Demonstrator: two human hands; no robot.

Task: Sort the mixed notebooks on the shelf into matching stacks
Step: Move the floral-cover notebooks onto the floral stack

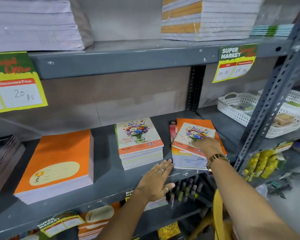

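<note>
Floral notebook on the mixed pile, about to be lifted off.

The floral notebook (194, 135) lay crooked atop the mixed pile (189, 158), right of the floral stack (140, 144) on the shelf (107, 181). My right hand (207, 146) rested flat on it, fingers spread, gripping nothing; my left hand (156, 181), open, braced the pile's edge. Best, I judged, to pinch only the top cover, then square it onto the floral stack.

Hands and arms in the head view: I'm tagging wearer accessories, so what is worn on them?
The left hand carries two rings: one with a small pinkish stone, one plain band on another of its fingers. The right hand has a gold-coloured metal watch at the wrist. Both forearms are bare, no sleeves showing.
</note>
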